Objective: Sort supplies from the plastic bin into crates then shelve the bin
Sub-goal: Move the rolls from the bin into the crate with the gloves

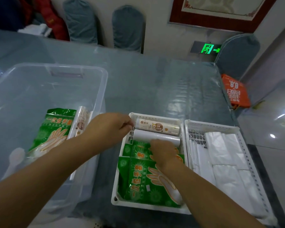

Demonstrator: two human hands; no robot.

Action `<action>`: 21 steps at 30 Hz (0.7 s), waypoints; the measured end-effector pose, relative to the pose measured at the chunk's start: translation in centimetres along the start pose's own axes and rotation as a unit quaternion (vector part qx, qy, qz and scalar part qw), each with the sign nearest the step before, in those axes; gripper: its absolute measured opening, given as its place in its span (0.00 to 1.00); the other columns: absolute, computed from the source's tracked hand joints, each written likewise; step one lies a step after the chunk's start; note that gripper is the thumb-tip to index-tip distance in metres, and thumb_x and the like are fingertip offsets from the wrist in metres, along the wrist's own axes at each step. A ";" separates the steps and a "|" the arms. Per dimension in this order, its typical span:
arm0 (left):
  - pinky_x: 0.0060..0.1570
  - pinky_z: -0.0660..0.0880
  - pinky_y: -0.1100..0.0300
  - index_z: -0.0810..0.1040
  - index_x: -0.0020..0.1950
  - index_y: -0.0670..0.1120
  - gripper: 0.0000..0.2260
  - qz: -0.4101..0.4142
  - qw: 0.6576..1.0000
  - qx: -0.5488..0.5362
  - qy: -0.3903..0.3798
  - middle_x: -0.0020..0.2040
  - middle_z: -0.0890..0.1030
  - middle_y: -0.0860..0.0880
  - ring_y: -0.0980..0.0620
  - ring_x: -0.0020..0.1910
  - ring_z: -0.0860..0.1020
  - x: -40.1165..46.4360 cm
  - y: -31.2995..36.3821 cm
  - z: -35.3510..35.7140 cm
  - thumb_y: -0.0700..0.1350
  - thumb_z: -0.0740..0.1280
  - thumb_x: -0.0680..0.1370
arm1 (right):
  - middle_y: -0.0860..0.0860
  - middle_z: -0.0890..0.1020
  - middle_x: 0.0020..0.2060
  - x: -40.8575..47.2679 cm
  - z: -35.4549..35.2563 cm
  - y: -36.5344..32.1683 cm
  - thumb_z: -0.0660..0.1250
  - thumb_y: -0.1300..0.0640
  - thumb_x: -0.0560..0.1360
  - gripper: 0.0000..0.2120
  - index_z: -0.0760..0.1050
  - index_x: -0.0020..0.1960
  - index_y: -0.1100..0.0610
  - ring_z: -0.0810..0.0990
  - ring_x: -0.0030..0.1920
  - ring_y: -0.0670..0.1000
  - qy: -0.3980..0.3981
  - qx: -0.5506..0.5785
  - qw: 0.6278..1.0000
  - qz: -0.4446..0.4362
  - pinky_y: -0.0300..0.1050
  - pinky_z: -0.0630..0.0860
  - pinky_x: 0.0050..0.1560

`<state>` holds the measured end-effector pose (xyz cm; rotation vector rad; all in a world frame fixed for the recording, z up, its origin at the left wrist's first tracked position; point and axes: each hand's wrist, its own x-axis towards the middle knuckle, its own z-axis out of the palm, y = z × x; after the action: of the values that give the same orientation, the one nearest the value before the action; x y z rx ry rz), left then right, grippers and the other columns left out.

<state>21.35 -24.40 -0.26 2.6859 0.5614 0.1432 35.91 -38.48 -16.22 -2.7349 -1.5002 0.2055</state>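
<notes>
The clear plastic bin [95, 83] stands at the left and holds a green glove packet [53, 129] and a wrapped roll [80, 124]. In the middle is a white crate [117, 199] holding two rolls, a printed one [160, 127] and a plain white one [156, 138], plus green glove packets [138, 176]. My left hand [109, 129] pinches the left end of the printed roll at the crate's far left corner. My right hand [166, 152] rests fingers-down on the plain white roll and the glove packets. A second white crate [234, 129] at the right holds white tissue packs [224, 155].
Everything stands on a table [155, 83] covered in clear plastic over blue-grey cloth. Covered chairs [127, 28] line the far side, another chair with an orange bag [235, 91] is at the right. A lit green exit sign [209, 49] is low on the wall.
</notes>
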 end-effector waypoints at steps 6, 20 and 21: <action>0.44 0.75 0.57 0.80 0.51 0.54 0.08 -0.020 1.000 -0.009 0.003 0.45 0.83 0.53 0.54 0.42 0.78 0.2 -0.3 0.6 0.49 0.61 0.77 | 0.53 0.83 0.45 -0.4 -0.1 1.0 0.65 0.51 0.76 0.13 0.72 0.58 0.54 0.82 0.43 0.54 0.041 0.035 0.999 -0.002 0.43 0.72 0.37; 0.45 0.76 0.55 0.79 0.53 0.53 0.10 -0.013 1.000 0.008 -0.010 0.46 0.83 0.52 0.52 0.43 0.78 -0.1 -0.2 0.9 0.49 0.60 0.77 | 0.52 0.78 0.37 -4.4 0.3 -0.5 0.73 0.62 0.67 0.08 0.75 0.42 0.57 0.73 0.29 0.49 0.085 0.051 0.995 -0.032 0.40 0.61 0.27; 0.45 0.76 0.55 0.79 0.53 0.53 0.10 -0.012 1.000 0.011 -0.009 0.45 0.83 0.52 0.52 0.43 0.78 -0.1 -0.2 0.9 0.49 0.60 0.77 | 0.52 0.78 0.34 -4.8 0.4 -0.7 0.75 0.64 0.64 0.10 0.75 0.39 0.57 0.73 0.27 0.49 0.082 0.039 0.995 -0.039 0.40 0.61 0.26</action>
<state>21.38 -24.61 -1.19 2.6975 0.5913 0.1067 32.74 -42.22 -16.02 -2.5579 -1.5163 0.0372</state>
